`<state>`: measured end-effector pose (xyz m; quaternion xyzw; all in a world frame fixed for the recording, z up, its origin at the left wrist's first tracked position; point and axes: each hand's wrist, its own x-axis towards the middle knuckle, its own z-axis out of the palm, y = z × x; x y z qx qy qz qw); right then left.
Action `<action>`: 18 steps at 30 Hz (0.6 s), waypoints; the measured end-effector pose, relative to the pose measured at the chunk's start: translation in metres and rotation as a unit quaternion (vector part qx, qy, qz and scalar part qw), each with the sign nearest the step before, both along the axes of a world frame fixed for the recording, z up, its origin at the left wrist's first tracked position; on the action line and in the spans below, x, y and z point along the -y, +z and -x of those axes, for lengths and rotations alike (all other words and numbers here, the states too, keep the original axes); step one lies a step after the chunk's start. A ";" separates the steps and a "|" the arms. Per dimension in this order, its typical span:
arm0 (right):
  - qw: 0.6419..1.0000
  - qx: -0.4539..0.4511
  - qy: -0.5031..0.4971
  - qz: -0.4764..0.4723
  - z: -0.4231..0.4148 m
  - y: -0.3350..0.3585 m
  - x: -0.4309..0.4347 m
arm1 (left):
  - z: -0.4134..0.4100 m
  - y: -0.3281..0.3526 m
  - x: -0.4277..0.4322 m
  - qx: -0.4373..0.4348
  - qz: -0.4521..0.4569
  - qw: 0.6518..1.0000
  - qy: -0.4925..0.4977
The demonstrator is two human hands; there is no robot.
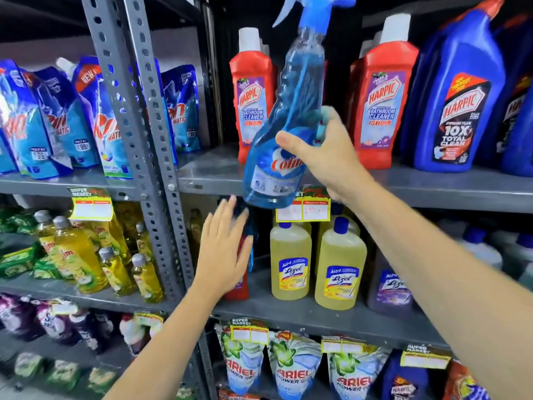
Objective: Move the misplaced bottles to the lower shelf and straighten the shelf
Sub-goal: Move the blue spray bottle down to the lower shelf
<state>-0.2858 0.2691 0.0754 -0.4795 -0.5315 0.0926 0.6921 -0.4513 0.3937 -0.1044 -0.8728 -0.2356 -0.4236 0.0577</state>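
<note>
Head view, taking the blue Colin spray bottle (284, 125) as the landmark: it is a clear plastic trigger bottle of blue liquid with a blue spray head at the top, a red-and-white Colin label low on its body, and it leans with its base swung to the left, hanging in the air in front of the upper shelf (432, 186) edge.

Far left of it, on the neighbouring rack, stand blue Rin pouches (43, 122), and below those, yellow dish-liquid bottles (78, 255). A grey perforated upright (150, 140) stands between them and the bottle.

Just below and left of the bottle's base, the left hand (223, 249) is spread flat with fingers open, holding nothing, in front of a partly hidden blue and red bottle on the lower shelf (317, 316).

Directly behind the spray bottle stands a red Harpic bathroom cleaner (249, 90).

The right hand (320, 153) is wrapped around the spray bottle's waist, thumb across the front.

Below it, two yellow Lizol bottles (317, 264) stand side by side on the lower shelf under a yellow price tag (302, 210).

Right of the bottle, another red Harpic (385, 93), then a tall blue Harpic bottle (458, 99).
</note>
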 end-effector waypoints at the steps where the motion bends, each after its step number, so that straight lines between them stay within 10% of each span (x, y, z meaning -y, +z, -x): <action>1: 1.000 0.002 0.003 0.008 0.006 -0.013 0.004 | 0.004 -0.019 0.003 -0.015 0.011 1.000 -0.006; 18: 0.951 0.032 -0.103 0.291 -0.017 -0.268 0.022 | 0.026 -0.202 -0.010 -0.395 0.229 0.890 0.018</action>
